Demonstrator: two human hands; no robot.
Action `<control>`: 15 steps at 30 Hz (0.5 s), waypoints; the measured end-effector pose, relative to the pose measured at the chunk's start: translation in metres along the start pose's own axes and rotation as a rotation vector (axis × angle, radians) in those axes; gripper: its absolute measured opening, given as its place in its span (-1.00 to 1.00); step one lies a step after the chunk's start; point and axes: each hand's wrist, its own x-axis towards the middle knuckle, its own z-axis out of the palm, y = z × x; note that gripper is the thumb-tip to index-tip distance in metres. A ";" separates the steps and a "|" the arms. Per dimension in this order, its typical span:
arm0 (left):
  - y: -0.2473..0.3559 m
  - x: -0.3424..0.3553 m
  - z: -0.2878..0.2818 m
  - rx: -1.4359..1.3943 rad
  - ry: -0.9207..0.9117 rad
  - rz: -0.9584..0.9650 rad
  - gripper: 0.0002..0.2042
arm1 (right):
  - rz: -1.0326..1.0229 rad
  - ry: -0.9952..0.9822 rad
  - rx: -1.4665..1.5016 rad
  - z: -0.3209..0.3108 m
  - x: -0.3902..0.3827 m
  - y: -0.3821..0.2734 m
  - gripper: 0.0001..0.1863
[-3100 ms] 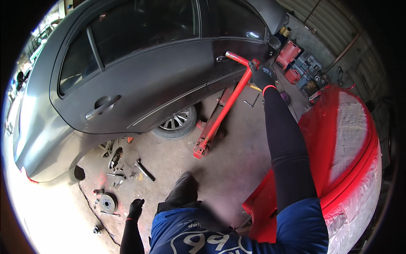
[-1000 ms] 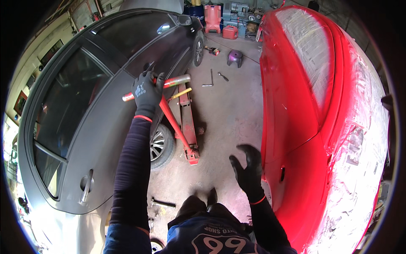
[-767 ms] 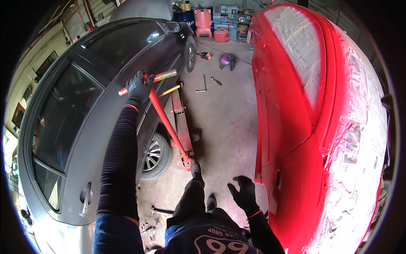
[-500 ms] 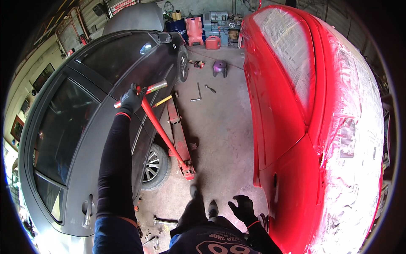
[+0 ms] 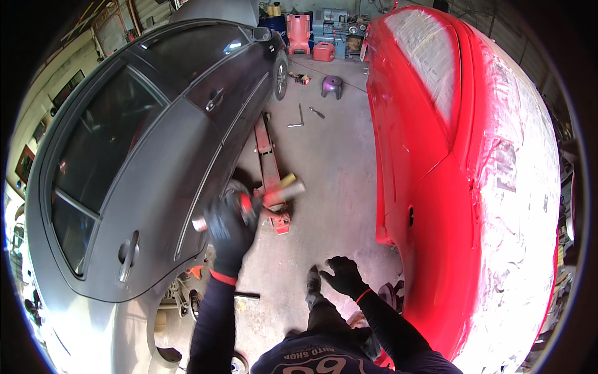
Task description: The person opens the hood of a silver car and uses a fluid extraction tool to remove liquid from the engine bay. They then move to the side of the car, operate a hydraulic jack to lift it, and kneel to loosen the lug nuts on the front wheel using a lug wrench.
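My left hand (image 5: 232,230), in a dark work glove and blurred by motion, grips the crossbar of a red jack handle (image 5: 268,198). Behind it the red floor jack (image 5: 266,156) lies lengthwise beside the grey car (image 5: 156,174), with a yellow grip (image 5: 288,181) beside the bar. Low at the centre, over my legs, my gloved right hand (image 5: 342,274) holds nothing, fingers apart and slightly curled. A wheel under the car is mostly hidden by my left hand.
A red car (image 5: 411,181), partly masked with paper, fills the right. A purple stool (image 5: 331,87), an L-shaped wrench (image 5: 300,119) and small tools lie between the cars. Red cases (image 5: 322,51) and machines (image 5: 333,28) stand at the back. Parts (image 5: 177,296) lie low left.
My left hand has brought the handle's crossbar down and closer, from beside the car's doors to low over the jack. My right hand has risen slightly. My feet have stepped.
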 end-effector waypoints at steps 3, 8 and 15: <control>0.055 -0.123 -0.067 -0.021 -0.343 -0.214 -0.71 | 0.091 -0.112 -0.029 0.039 -0.047 -0.022 -0.65; 0.096 -0.220 -0.118 -0.175 -0.572 -0.143 -0.55 | 0.181 -0.469 -0.129 0.097 -0.166 -0.010 -0.47; 0.032 -0.085 -0.051 -0.126 -0.256 0.123 -0.64 | 0.372 -0.575 -0.018 0.095 -0.154 0.047 -0.47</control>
